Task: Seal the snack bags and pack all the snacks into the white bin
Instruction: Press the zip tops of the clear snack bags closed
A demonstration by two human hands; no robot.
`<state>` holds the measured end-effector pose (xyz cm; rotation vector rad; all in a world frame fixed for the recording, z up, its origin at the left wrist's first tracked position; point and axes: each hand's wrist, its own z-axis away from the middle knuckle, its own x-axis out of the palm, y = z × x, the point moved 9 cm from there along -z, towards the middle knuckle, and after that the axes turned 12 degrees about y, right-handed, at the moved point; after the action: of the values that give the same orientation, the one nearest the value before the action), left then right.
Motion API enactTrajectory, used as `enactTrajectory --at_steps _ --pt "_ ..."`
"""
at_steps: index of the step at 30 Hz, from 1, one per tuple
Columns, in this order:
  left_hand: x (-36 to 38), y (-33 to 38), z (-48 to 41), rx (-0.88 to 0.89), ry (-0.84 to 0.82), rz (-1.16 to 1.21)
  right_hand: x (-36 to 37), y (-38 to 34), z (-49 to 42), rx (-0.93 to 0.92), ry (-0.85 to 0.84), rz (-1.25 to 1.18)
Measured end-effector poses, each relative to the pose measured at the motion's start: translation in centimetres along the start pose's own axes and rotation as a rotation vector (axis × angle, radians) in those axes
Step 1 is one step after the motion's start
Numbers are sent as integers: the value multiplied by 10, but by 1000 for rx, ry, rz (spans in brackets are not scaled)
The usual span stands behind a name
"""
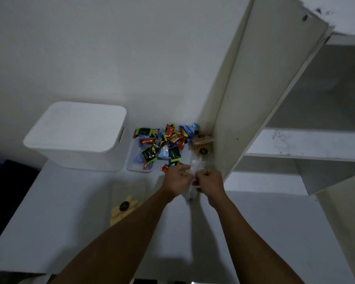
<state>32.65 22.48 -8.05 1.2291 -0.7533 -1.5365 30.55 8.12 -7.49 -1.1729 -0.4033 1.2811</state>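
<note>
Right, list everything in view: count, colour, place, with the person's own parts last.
White plastic bin with lid: one, white, far left on the table.
Clear shallow plastic tray: one, transparent, right of the bin, under part of the snack pile.
Small wrapped snack packets: many, green, red, blue and orange, heaped on and beside the tray.
Clear bag of brown snacks: one, against the shelf panel.
Clear bag of yellow snacks: one, near table edge, left of the arms.
Clear plastic bag being held: one, between both hands.
White table: one.
White shelf unit: one, right.
Left hand: closed on the held bag.
Right hand: closed on it too.
</note>
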Motion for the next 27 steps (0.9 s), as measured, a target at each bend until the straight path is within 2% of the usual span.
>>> enactTrajectory --at_steps 3,8,13,17,21,27 --pt "-31 10 8 -44 92 63 13 -29 12 -129 -109 96" --pt "-82 36 14 -11 195 87 36 -84 43 -384 -275 327" --pt "-139 68 16 89 265 85 48 -150 74 -664 -206 508" --pt "-194 104 21 192 325 161 54 -209 104 -788 -180 450" --pt "-252 139 30 317 346 251 53 -266 132 -750 -263 251" --pt "-300 186 53 501 335 377 60 -327 181 -811 -281 214"
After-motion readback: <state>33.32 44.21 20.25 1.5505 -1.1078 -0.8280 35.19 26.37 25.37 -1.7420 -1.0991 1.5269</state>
